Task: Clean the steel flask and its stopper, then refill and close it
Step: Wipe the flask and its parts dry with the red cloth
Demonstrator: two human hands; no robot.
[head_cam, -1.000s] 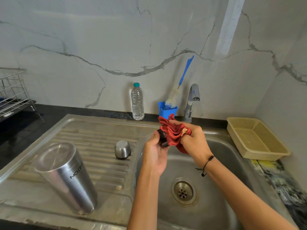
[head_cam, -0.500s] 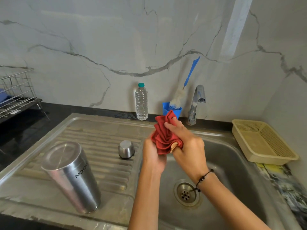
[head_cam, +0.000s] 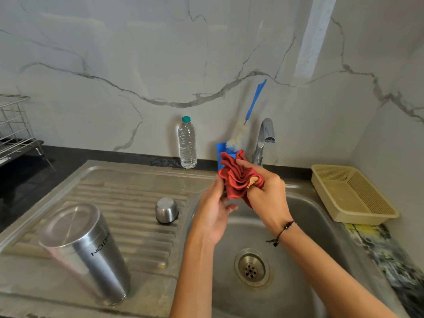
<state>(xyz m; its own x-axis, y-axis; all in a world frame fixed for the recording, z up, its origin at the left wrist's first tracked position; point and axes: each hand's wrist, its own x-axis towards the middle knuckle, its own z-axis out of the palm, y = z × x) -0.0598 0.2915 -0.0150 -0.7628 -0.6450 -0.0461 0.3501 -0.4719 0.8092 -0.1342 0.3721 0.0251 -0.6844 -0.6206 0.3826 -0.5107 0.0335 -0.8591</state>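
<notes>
Brushed steel flask (head_cam: 91,255) and sink (head_cam: 321,216), crumpled red cloth (head_cam: 238,180), perforated plastic basket (head_cam: 358,198), glossy marble wall (head_cam: 137,53).

Counter (head_cam: 68,157): dark stone along the marbled wall, with the steel sink unit (head_cam: 128,171) set into it.
Drainboard: ribbed, left of the sink basin (head_cam: 309,226).
Flask (head_cam: 91,253): upside down on the drainboard's near left part, well left of the basin.
Steel cap (head_cam: 166,210): dome up on the ribs, just left of the basin.
Water bottle (head_cam: 187,143): upright behind the sink unit.
Blue holder (head_cam: 220,149): behind the basin, holding a brush (head_cam: 246,125).
Beige basket (head_cam: 353,193): right of the basin.
Wire rack (head_cam: 13,131): far left.
</notes>
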